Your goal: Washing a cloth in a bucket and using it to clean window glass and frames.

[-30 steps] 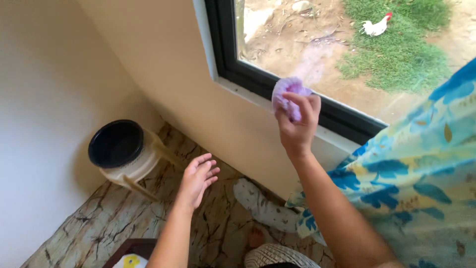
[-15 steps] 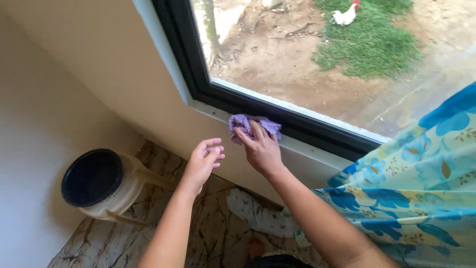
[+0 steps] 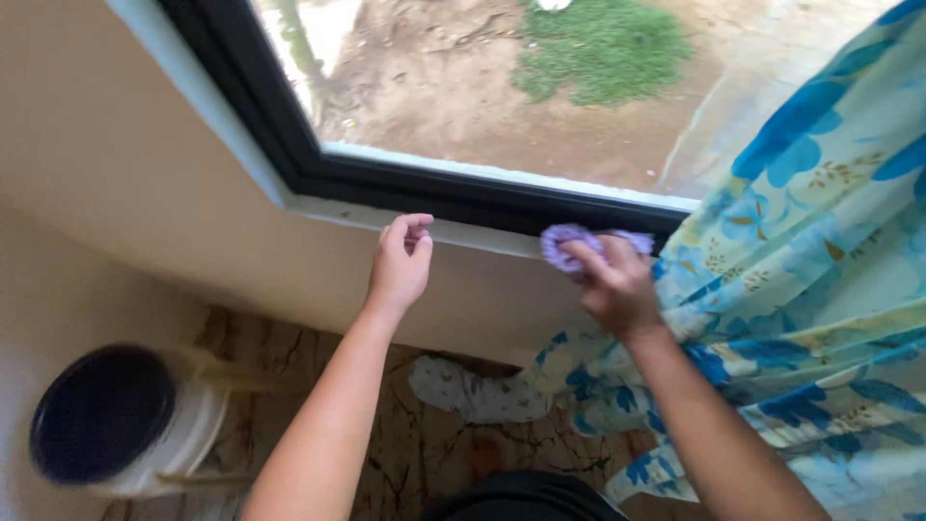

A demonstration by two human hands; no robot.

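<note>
My right hand (image 3: 617, 285) grips a crumpled purple cloth (image 3: 567, 238) and presses it against the white sill (image 3: 463, 234) just below the black window frame (image 3: 434, 193), right beside the blue floral curtain (image 3: 820, 241). My left hand (image 3: 400, 260) rests its curled fingers on the sill further left, holding nothing. Both forearms reach up from the bottom of the view.
A cream bucket with a dark inside (image 3: 106, 415) stands on the marbled floor (image 3: 386, 434) at lower left. A spotted grey cloth (image 3: 473, 391) lies on the floor under the sill. A cream wall (image 3: 145, 193) runs below the window; outside are dirt and grass.
My right hand slid the purple cloth rightward along the sill toward the curtain. My left hand rose from mid-air and came to rest on the sill. The view swung right.
</note>
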